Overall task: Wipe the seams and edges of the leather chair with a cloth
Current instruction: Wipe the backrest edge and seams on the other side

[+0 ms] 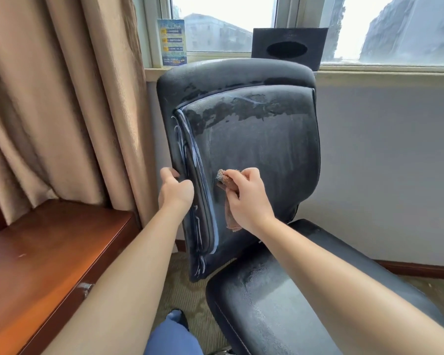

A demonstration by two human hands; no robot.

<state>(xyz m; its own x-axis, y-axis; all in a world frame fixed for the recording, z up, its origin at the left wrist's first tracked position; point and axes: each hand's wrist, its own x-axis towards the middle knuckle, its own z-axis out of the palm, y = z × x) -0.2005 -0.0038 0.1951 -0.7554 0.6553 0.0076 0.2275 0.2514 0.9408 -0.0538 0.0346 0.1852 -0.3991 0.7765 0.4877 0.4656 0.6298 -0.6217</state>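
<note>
The black leather chair's backrest (254, 139) stands before the window, its seat (280, 298) lower right. Worn, peeling patches mark its upper part. A raised seam (198, 180) runs down the backrest's left side. My left hand (176, 192) grips the backrest's left edge, fingers curled round behind it. My right hand (246, 198) holds a bunched brown cloth (222, 176) and presses it onto the leather just right of the seam. One end of the cloth hangs below that hand.
A wooden desk (44, 265) stands at the left under a tan curtain (62, 98). On the window sill sit a black tissue box (289, 47) and a blue card (171, 42). Carpet (187, 290) lies below; my blue-clad knee (172, 336) shows at the bottom.
</note>
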